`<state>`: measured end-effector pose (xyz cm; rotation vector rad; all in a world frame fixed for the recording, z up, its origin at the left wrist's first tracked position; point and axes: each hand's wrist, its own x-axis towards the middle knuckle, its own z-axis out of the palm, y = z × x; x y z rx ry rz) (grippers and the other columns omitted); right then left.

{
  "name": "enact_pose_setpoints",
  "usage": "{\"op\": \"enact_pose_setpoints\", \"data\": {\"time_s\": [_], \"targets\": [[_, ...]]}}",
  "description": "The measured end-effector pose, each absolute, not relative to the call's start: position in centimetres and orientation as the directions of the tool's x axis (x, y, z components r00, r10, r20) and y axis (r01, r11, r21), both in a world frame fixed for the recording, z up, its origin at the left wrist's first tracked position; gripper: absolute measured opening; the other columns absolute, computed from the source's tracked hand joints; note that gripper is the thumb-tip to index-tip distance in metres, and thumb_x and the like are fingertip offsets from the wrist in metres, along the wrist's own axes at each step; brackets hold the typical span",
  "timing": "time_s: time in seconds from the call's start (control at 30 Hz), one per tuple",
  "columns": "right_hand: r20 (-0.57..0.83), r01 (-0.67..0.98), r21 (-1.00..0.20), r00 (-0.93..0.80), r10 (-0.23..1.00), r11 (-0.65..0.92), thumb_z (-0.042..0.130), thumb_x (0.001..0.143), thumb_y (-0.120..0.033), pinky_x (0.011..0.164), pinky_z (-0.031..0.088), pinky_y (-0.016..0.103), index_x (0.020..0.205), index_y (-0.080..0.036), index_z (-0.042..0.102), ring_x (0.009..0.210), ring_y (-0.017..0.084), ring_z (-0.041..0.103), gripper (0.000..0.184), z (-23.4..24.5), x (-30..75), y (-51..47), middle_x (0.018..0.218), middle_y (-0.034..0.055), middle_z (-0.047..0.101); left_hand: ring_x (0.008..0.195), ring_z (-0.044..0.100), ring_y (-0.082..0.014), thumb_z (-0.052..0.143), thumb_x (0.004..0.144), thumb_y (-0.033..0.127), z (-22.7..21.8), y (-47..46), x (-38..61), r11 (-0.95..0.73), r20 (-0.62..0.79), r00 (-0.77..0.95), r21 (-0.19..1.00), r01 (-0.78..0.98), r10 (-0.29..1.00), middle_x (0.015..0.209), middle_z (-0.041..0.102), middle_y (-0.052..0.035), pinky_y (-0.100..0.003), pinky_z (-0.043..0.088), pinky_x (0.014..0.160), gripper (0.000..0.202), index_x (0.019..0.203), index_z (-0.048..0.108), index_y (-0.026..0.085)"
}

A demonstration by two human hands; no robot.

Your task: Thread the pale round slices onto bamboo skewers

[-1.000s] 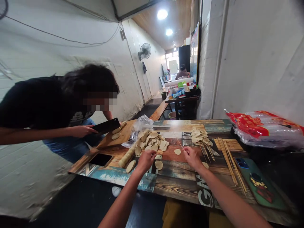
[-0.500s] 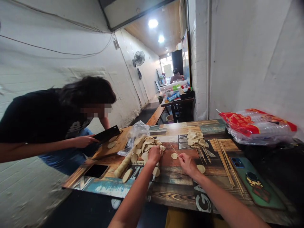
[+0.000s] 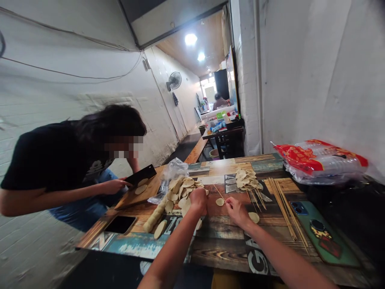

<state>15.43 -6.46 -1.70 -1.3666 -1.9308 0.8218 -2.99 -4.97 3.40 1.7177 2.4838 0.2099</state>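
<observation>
Skewering step, by the look of it. Right hand pinches a skewer in a narrow fingertip grip. The tip points up-left, away from the hand, with a threaded slice just ahead of the fingers. Left hand is curled knuckles-up on the near edge of the slice pile; can't tell if it grips one. Judgement: next slice must meet the skewer tip square, between both hands. Loose slice just right of the right hand, spare skewers further right.
</observation>
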Motion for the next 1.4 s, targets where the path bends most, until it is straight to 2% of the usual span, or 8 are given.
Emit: {"op": "enact_pose_setpoints", "data": {"time_s": [0.1,0.17,0.3,0.43,0.73,1.0,1.23,1.4], "targets": [[0.147,0.496,-0.83,-0.245,0.958,0.254,0.047,0.084,-0.018,0.062,0.043,0.024,0.082,-0.018,0.066,0.072,0.018,0.068,0.019,-2.1,15.3,-6.2,0.078,0.0058,0.074,0.099,0.066,-0.0311,0.057,0.077,0.017,4.4,-5.0,-3.9,0.399,0.07,-0.432,0.275,0.875,0.899,0.094,0.071,-0.0213,-0.034,0.047,0.081,0.018,0.083,0.072,0.009],[0.159,0.431,-0.869,-0.225,0.961,0.244,0.046,0.083,-0.02,0.062,0.045,0.025,0.079,-0.019,0.065,0.072,0.018,0.068,0.019,-2.2,15.2,-6.1,0.077,0.0049,0.073,0.089,0.068,-0.0268,0.059,0.077,0.024,4.7,-5.2,-4.4,0.37,0.093,-0.503,0.566,0.737,0.859,0.083,0.071,-0.0151,-0.032,0.048,0.078,0.016,0.074,0.069,0.012],[0.128,0.279,-0.942,-0.213,0.969,0.186,0.048,0.081,-0.029,0.054,0.044,0.025,0.078,-0.021,0.063,0.056,0.017,0.063,0.017,-1.7,15.2,-6.1,0.057,-0.0007,0.063,0.069,0.064,-0.0156,0.066,0.072,0.033,3.6,-5.7,-3.7,0.07,-0.069,-0.474,0.997,-0.016,0.878,0.069,0.065,-0.0031,-0.029,0.05,0.073,0.018,0.073,0.06,0.016],[0.022,0.076,-0.996,-0.225,0.974,0.04,0.054,0.076,-0.044,0.039,0.032,0.023,0.08,-0.02,0.062,0.035,0.011,0.042,0.025,-1.0,15.3,-6.3,0.042,-0.008,0.047,0.063,0.059,-0.0102,0.08,0.056,0.029,1.4,-5.7,-1.1,-0.036,-0.078,-0.277,0.922,-0.386,0.958,0.066,0.061,0.0015,-0.025,0.05,0.072,0.031,0.07,0.055,0.017],[0.0,-0.177,-0.984,-0.123,0.992,-0.022,0.07,0.059,-0.062,0.037,0.02,0.02,0.069,-0.019,0.058,0.036,0.006,0.032,0.046,-0.7,15.1,-5.6,0.041,-0.0093,0.043,0.069,0.063,-0.0098,0.087,0.05,0.022,-0.2,-6.3,2.8,0.034,-0.085,-0.074,0.853,-0.52,0.994,0.091,0.07,-0.0031,-0.019,0.045,0.063,0.071,0.115,0.059,0.018],[0.061,-0.113,-0.992,-0.089,0.994,0.051,0.07,0.062,-0.057,0.04,0.021,0.021,0.068,-0.019,0.058,0.04,0.007,0.032,0.04,0.7,16.7,-4.7,0.043,-0.009,0.042,0.065,0.06,-0.0087,0.087,0.057,0.031,0.7,-6.7,2.3,0.095,-0.122,-0.003,0.788,-0.608,0.993,0.076,0.064,0.0005,-0.021,0.046,0.064,0.046,0.091,0.06,0.016],[-0.006,0.047,-0.999,-0.425,0.905,0.015,0.07,0.065,-0.048,0.038,0.018,0.019,0.07,-0.018,0.059,0.038,0.005,0.028,0.032,2.6,18.6,-4.8,0.044,-0.0105,0.041,0.04,0.034,-0.0052,0.067,0.077,0.056,0.7,-6.5,1.4,0.347,-0.291,0.189,0.755,-0.557,0.938,0.047,0.035,0.0094,-0.018,0.029,0.044,0.045,0.091,0.061,0.014],[-0.015,0.075,-0.997,-0.564,0.826,0.033,0.067,0.068,-0.049,0.039,0.019,0.018,0.072,-0.018,0.057,0.039,0.004,0.028,0.032,3.4,18.7,-5.7,0.046,-0.0099,0.043,0.062,0.059,-0.0118,0.063,0.08,0.056,1.1,-7.1,1.2,0.355,-0.237,0.298,0.816,-0.455,0.925,0.074,0.063,-0.0027,-0.02,0.041,0.053,0.047,0.102,0.063,0.015]]}}
